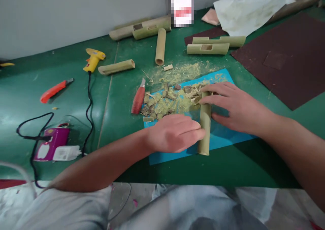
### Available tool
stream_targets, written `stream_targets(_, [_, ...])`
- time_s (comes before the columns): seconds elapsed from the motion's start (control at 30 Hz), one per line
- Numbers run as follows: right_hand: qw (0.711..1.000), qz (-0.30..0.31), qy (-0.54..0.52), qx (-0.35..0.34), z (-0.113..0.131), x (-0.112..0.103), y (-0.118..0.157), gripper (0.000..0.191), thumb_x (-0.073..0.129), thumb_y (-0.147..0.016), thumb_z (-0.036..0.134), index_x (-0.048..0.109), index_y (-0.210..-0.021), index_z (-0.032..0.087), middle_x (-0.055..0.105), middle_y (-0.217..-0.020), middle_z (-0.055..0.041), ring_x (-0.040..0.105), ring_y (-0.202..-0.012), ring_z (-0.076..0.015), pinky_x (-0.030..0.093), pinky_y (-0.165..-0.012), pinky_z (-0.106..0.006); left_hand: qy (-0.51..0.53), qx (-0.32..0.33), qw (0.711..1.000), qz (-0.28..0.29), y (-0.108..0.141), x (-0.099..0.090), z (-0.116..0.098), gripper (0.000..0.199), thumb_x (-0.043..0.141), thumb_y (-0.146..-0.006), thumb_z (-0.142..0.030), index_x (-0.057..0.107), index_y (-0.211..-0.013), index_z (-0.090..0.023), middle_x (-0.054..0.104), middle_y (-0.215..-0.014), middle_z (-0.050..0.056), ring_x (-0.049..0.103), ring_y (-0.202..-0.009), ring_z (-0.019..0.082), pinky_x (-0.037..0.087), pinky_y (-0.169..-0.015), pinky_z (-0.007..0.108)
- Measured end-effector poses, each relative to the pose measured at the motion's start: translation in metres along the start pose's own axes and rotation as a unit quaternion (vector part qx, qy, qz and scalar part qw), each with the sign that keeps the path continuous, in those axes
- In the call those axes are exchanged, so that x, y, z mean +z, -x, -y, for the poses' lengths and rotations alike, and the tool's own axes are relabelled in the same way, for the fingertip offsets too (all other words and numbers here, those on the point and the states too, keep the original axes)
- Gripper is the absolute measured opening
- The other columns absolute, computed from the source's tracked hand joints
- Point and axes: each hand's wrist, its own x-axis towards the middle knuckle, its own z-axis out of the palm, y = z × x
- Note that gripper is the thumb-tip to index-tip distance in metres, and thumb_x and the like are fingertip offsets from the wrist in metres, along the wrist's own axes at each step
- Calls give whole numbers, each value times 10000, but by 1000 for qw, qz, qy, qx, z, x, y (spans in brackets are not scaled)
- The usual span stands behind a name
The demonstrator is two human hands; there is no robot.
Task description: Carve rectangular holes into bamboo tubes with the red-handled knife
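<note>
A pale green bamboo tube [205, 121] stands lengthwise in front of me over a blue sheet [228, 135], its near end past the sheet's edge. My right hand [225, 103] spans the tube's far part, fingers across it and thumb on the right side. Curled and closed, my left hand [177, 133] presses its fingertips against the tube's left side lower down; its thumb and palm are hidden. Bamboo chips and shavings [162, 104] lie heaped on the sheet beyond my left hand. Beside them rests a carving knife with a red handle [138, 99].
Cut bamboo tubes [208, 48] lie around the back of the green table [127, 98]. On the left are a yellow glue gun [94, 60], an orange utility knife [54, 91] and a purple power strip [54, 140] with cords. A dark brown sheet [286, 60] covers the right.
</note>
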Motion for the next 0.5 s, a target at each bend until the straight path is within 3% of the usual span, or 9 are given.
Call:
stream_targets(0.27, [998, -49, 27, -1, 13, -3, -21, 389, 611, -1001, 197, 619, -1366, 333, 672, -1474, -116, 677, -1319, -357, 600, -1053, -618, -60, -47, 997, 17, 2, -39, -1, 321, 469, -1140, -202, 761, -1006, -213, 805, -814, -10, 725, -685, 138, 546, -645, 278])
stream_targets(0.4, [999, -35, 26, -5, 17, 3, -44, 342, 582, -1020, 221, 637, -1345, 313, 680, -1457, -136, 655, -1359, -375, 580, -1098, -658, -59, -93, 994, -16, 13, -53, 7, 158, 584, -1119, -235, 740, -1115, -212, 844, -949, 18, 788, -810, 146, 642, -790, 277])
stream_targets(0.5, [1000, 5, 22, 1, 16, 9, -60, 379, 560, -992, 159, 673, -1312, 329, 655, -1508, -123, 618, -1411, -371, 558, -1156, -641, -41, -158, 985, -49, 25, -50, 11, 98, 633, -1093, -204, 722, -1122, -234, 853, -990, 21, 804, -846, 142, 675, -936, 321])
